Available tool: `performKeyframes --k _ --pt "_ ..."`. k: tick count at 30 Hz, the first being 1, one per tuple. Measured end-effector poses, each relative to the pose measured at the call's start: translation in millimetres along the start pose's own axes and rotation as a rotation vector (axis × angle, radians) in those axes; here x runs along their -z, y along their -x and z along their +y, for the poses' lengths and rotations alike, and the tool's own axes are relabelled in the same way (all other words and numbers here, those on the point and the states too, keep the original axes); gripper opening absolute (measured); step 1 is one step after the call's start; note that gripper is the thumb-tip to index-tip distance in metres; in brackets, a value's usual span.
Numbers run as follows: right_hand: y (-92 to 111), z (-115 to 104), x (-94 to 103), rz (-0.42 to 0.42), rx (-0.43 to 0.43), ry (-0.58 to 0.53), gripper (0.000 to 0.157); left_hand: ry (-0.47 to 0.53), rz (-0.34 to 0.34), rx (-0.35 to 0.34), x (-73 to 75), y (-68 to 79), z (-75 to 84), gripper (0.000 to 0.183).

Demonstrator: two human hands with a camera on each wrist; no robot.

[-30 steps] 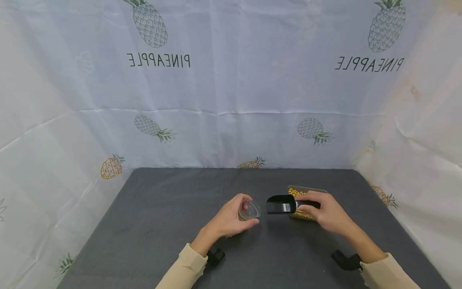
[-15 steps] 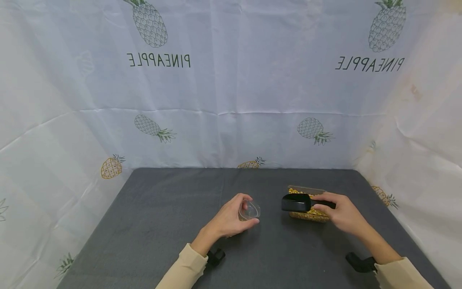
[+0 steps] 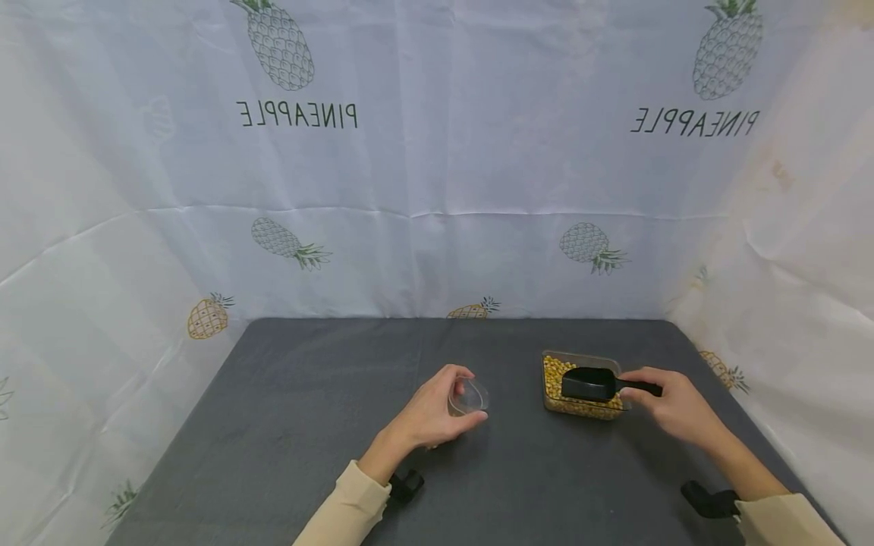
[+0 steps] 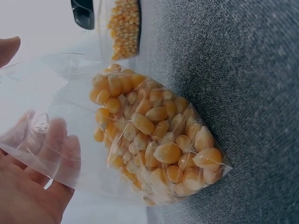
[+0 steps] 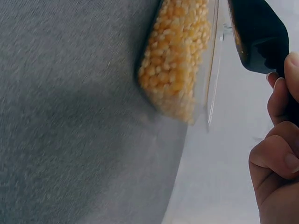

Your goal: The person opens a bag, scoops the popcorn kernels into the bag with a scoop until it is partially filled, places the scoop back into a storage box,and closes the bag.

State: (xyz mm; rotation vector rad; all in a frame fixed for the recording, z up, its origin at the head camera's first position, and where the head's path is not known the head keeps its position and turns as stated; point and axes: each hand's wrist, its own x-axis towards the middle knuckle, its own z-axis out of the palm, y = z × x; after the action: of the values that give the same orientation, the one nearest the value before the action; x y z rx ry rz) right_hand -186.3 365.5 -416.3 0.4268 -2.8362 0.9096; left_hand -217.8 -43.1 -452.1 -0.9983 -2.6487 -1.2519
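Note:
My left hand holds the mouth of a clear plastic bag spread between thumb and fingers. In the left wrist view the bag stands on the table, its lower part full of yellow corn kernels. With thumb and fingers my right hand grips the handle of a black scoop. The scoop hangs level over a clear rectangular container of corn kernels. In the right wrist view the scoop is above the container's rim, its inside mostly hidden.
A dark grey table lies under everything. Behind it and at the sides hangs a white pineapple-print curtain. A black wrist mount sits beneath the left forearm, and another under the right.
My right hand has carried the scoop to the right, from beside the bag to over the container. My left hand and the bag have stayed in place.

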Motion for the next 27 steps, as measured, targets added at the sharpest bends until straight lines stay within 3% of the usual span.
performKeyframes --k 27 --pt "5.1 31.8 9.4 -0.037 -0.060 0.061 0.030 -0.019 -0.014 0.033 -1.1 0.1 -2.0 0.057"
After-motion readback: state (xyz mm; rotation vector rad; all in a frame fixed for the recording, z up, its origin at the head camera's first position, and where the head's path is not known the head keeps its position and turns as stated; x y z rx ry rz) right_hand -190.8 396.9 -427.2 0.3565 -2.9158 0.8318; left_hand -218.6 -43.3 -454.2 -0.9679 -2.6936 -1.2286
